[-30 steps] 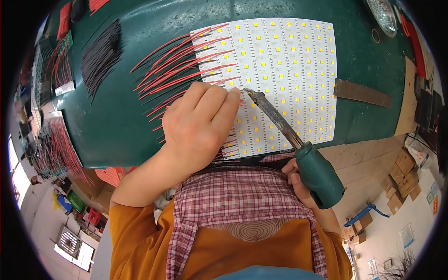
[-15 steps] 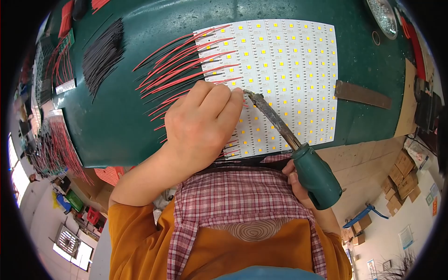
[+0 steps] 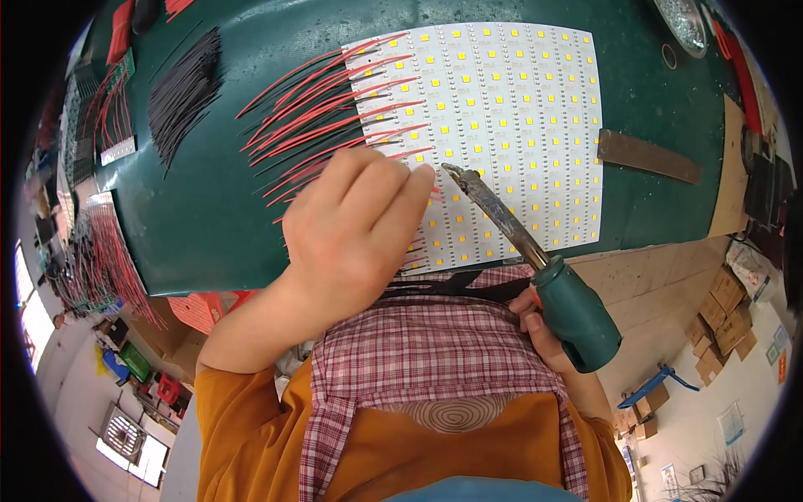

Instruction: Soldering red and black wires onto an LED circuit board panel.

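A white LED panel [image 3: 527, 100] with rows of yellow chips lies on the green table mat. Red and black wires [image 3: 314, 117] stick out past its left edge. My left hand [image 3: 355, 222] hovers over the panel's left part, fingers closed in a pinch; whatever sits between the fingertips is hidden. Ends of red wire show just beside these fingers. In my right hand [image 3: 544, 335] is a soldering iron [image 3: 577, 314] with a green handle, mostly hiding that hand. Its dark, crusted tip hangs over the panel close to my left fingertips, with a small gap.
A bundle of black wires [image 3: 184, 96] lies left on the mat. Wired boards [image 3: 117, 151] sit farther left. Right of the panel is a flat metal strip [image 3: 648, 156]; a metal bowl [image 3: 682, 25] and a small ring [image 3: 668, 56] are at the far right.
The iron's tip has drawn slightly away from my left fingertips. My left hand sits a little nearer to me relative to the panel, baring more soldered wire ends. The view has shifted slightly.
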Demonstrator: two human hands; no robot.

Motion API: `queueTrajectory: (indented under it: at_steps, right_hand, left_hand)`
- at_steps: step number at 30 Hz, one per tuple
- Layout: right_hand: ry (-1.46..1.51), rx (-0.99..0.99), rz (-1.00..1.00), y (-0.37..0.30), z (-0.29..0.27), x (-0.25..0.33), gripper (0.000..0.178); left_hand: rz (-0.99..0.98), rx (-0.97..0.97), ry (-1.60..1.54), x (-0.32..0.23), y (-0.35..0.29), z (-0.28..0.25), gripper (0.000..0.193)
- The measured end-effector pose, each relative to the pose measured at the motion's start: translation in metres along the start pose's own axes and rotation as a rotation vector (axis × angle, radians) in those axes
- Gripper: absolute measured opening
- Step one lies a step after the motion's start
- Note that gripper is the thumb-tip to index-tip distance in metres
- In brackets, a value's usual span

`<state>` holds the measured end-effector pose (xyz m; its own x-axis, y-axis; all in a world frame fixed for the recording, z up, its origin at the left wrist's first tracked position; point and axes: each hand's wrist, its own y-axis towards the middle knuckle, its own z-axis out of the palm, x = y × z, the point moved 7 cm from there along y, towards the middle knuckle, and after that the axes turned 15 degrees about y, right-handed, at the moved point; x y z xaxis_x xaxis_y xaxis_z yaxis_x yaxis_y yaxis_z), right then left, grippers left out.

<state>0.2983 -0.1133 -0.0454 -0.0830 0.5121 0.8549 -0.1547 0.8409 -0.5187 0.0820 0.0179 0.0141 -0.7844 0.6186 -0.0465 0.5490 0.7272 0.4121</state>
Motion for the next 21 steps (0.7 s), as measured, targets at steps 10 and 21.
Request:
queueTrajectory:
  at_steps: [10, 21]
  right_hand:
    - [-0.327, 0.063, -0.136, -0.009, 0.001, -0.012, 0.021]
    - [-0.355, 0.12, -0.064, -0.004, 0.004, -0.015, 0.02]
  left_hand:
    - [0.005, 0.044, 0.046, -0.006, -0.009, 0.011, 0.032]
    - [0.017, 0.053, 0.063, -0.007, -0.007, 0.012, 0.034]
